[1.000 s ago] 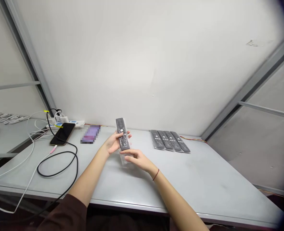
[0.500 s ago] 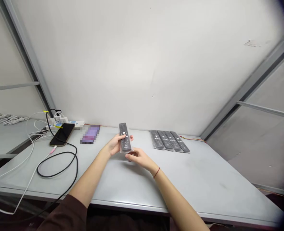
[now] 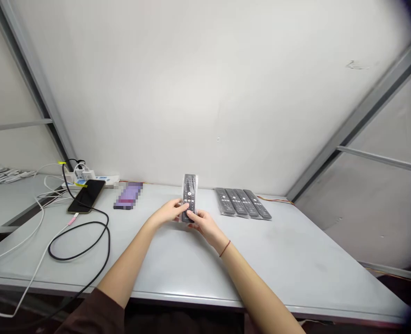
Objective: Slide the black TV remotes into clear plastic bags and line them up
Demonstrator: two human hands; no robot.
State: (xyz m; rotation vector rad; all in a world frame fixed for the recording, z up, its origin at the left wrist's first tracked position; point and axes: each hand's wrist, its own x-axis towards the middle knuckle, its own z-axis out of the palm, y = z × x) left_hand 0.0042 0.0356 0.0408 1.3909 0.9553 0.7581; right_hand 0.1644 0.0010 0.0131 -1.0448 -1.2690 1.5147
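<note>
- The left hand (image 3: 169, 211) is partly closed, its fingers curled against the lower left side of a black remote control (image 3: 189, 197), coming in from 8 o'clock.
- The right hand (image 3: 202, 223) comes in from 5 o'clock and is also partly closed, pinching the remote's lower end; a thin red cord (image 3: 225, 248) circles that wrist.
- Both hands share the remote, which stands nearly upright, its buttons facing up, inside a clear plastic sleeve (image 3: 193, 183). It sits near the middle of the bench (image 3: 296, 264), towards the back edge.
- At 3 o'clock from the held remote, just beyond the right hand, four more sleeved black remotes (image 3: 242, 203) lie side by side, slightly fanned.
- At 9 o'clock lie a pixelated purple object (image 3: 129, 195) and, further on, a black smartphone (image 3: 86, 196).
- Behind the phone, at about 10 o'clock, white charging adapters (image 3: 82, 174) sit in a power strip (image 3: 108, 180).
- A black cable (image 3: 79, 241) loops across the bench at 8 o'clock, with a white cable (image 3: 28, 250) beyond it.
</note>
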